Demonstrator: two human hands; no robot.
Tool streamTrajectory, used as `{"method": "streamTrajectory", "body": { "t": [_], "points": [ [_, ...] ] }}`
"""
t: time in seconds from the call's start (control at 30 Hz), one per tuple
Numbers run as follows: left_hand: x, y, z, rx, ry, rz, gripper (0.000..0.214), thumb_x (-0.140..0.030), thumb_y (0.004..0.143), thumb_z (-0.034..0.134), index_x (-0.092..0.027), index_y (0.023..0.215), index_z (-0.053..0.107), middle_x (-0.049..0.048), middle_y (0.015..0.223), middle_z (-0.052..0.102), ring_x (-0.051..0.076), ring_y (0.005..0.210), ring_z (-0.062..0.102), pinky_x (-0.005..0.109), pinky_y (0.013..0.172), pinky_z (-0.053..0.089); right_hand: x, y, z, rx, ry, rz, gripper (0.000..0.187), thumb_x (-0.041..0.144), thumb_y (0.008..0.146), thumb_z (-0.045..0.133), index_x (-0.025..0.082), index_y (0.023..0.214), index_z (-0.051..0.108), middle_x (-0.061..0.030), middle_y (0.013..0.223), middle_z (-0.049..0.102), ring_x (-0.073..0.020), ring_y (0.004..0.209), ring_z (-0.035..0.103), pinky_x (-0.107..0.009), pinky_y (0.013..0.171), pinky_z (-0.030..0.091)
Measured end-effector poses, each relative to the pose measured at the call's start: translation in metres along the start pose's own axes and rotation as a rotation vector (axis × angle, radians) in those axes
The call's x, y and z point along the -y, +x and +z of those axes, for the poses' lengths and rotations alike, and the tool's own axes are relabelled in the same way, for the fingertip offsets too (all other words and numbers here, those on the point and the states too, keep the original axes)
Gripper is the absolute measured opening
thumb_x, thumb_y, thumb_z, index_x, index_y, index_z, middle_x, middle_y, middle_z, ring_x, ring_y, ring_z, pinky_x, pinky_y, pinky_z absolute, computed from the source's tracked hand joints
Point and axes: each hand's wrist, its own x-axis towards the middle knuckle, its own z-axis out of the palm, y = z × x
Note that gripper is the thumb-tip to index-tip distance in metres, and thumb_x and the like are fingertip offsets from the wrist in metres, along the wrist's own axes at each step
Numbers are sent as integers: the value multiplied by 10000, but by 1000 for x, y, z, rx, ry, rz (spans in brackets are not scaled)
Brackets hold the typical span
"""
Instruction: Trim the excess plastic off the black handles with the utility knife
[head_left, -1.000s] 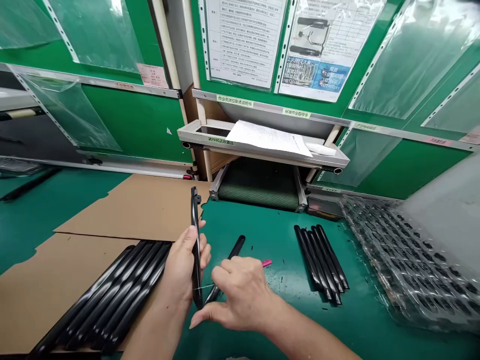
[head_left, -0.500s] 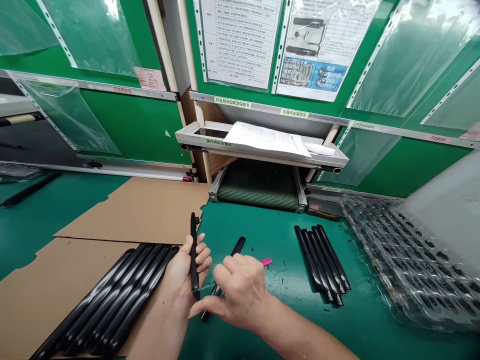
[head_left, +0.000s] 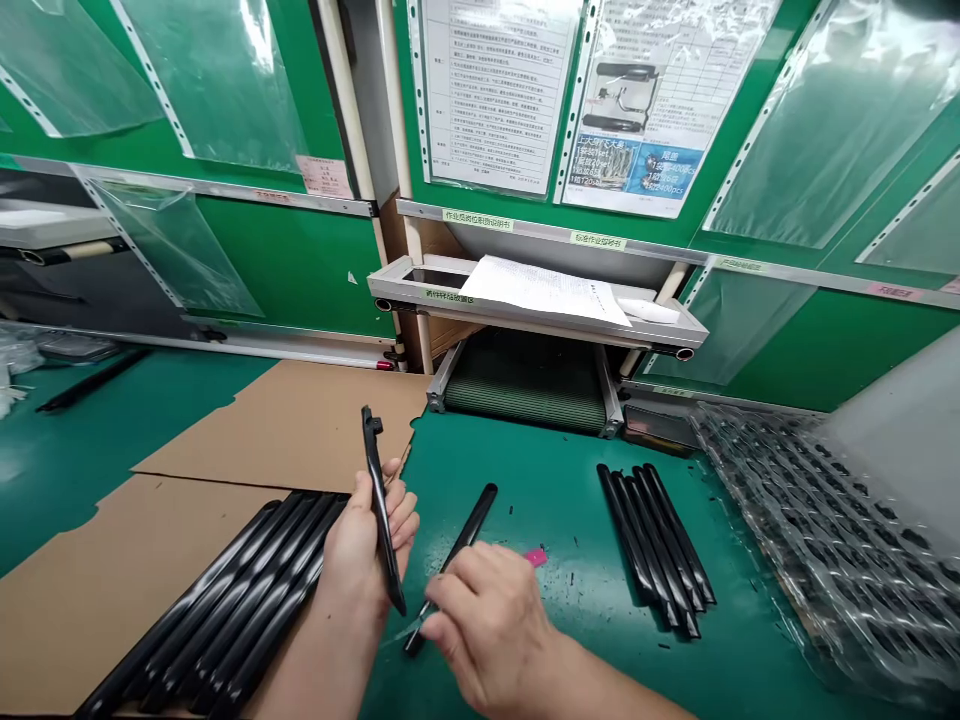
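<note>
My left hand (head_left: 367, 545) is closed around a slim black plastic part (head_left: 381, 500), held tilted with its small knob at the upper end. My right hand (head_left: 491, 620) grips a pink-handled knife (head_left: 535, 557); the handle's end shows behind the fist and a thin shiny blade sticks out in front. That blade sits just below the part's lower tip, apart from it. Beneath the right hand, another black part (head_left: 474, 515) lies on the green table, partly hidden by the fingers.
Several long glossy black parts (head_left: 247, 590) lie on cardboard (head_left: 67, 590) at left. More black parts (head_left: 660, 540) lie at right, beside stacked clear trays (head_left: 840, 540). A conveyor belt (head_left: 529, 385) runs under a shelf (head_left: 540, 310) holding papers. Small black scraps dot the table.
The knife blade has moved down and away from the lower end of the black part. My left hand has tilted the part's upper end to the left. The view has shifted slightly.
</note>
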Motion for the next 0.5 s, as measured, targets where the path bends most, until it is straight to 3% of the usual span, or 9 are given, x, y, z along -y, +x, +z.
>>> {"method": "streamTrajectory", "body": {
  "t": [0.07,0.17,0.3,0.5],
  "points": [
    [0,-3,0,32,20,70,336,-307,1049,363,-130,926,620,-79,512,315,59,343,258,159,279,236,3,-5,-4,-41,204,190,437,472,1063,324,205,945,649,-32,801,645,-161,697,567,-300,619,385],
    [1,-7,1,76,57,140,296,-343,1023,445,-142,929,640,-77,507,320,60,351,250,155,288,239,2,-8,-7,-84,394,391,353,524,994,527,213,894,661,-5,766,644,-140,683,581,-258,606,423],
    [5,-10,1,129,156,201,276,-394,1001,482,-171,946,634,-79,517,335,65,360,251,153,299,238,-2,-8,-8,-127,407,399,362,556,928,632,214,815,672,-1,745,658,-143,679,597,-254,608,444],
    [9,-12,1,128,209,200,237,-429,934,596,-193,912,612,-85,525,340,64,368,247,149,312,227,-4,-12,-4,-191,313,319,305,496,939,649,217,817,658,-13,776,689,-157,699,616,-280,641,450]
  ]
}}
